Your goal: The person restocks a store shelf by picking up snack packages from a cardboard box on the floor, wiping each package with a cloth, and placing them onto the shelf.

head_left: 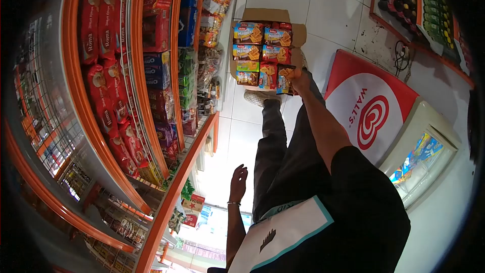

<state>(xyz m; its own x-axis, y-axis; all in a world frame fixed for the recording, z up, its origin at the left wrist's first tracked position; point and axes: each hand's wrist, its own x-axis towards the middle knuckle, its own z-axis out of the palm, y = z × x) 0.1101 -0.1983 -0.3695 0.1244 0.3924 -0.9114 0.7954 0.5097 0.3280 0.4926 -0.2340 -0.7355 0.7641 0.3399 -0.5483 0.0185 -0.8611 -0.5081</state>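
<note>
Resting at the near right corner of the open carton [267, 15], my right hand [301, 82] is touching or nearly touching a biscuit pack [284, 82] beside a dark, slim thing [287, 66]. In this head view I cannot tell whether its fingers are pinching either one. The other biscuit packs [247, 33] are filling the carton tightly, so neighbours could be snagging and tearing if I am pulling at a slant. The right-edge flap [299, 35] is sticking out and could be catching my wrist. A shoe [255, 98] is sitting just beside the near edge, risking a nudge. My left hand [238, 183] is hanging empty, fingers loosely curled, not steadying the carton.
</note>
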